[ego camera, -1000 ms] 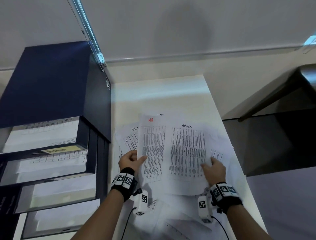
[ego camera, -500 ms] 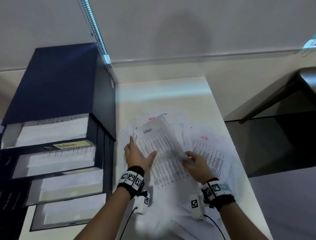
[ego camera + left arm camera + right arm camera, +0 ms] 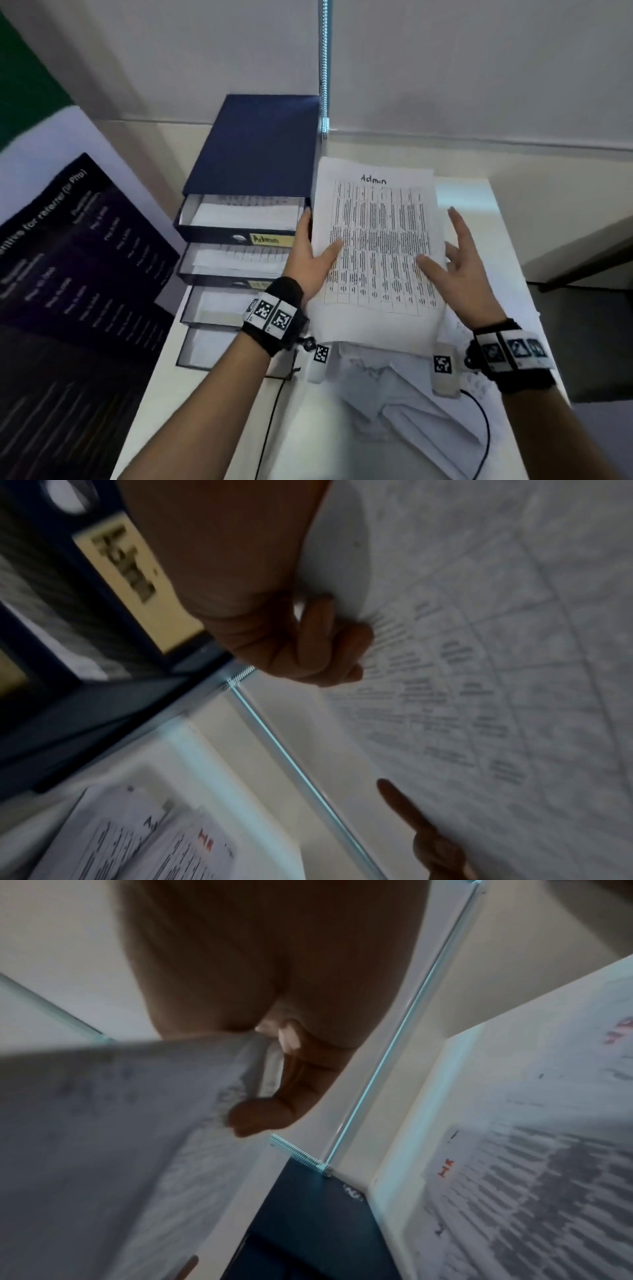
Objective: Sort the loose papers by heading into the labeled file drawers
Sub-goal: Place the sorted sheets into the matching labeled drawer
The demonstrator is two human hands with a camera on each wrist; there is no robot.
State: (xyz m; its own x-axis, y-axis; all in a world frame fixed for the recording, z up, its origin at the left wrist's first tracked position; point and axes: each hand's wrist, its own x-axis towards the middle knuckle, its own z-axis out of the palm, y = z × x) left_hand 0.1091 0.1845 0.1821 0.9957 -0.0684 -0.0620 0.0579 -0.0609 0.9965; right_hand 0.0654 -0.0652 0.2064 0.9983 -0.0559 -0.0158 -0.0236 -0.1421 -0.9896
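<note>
A printed sheet headed "Admin" (image 3: 378, 240) is held up off the table, just right of the blue drawer unit (image 3: 260, 150). My left hand (image 3: 310, 251) grips its left edge, thumb on the printed face and fingers behind (image 3: 329, 647). My right hand (image 3: 452, 255) pinches the right edge, thumb on top and fingers curled against the underside (image 3: 267, 1112). The unit's drawers are all pulled out with papers inside; the top drawer (image 3: 239, 216) carries a yellow "Admin" label (image 3: 269, 239). More loose papers (image 3: 394, 383) lie on the table beneath, one headed "HR" in red (image 3: 447, 1171).
A dark poster board (image 3: 78, 260) leans at the left of the drawer unit. A lit metal strip (image 3: 323, 68) runs up the wall behind. The white table (image 3: 212, 411) ends at the right near my right wrist. Wrist-camera cables (image 3: 479, 428) trail over the papers.
Both hands have lifted the Admin sheet off the pile and brought it up beside the drawer unit. The view has swung left, so the drawers now sit near the middle.
</note>
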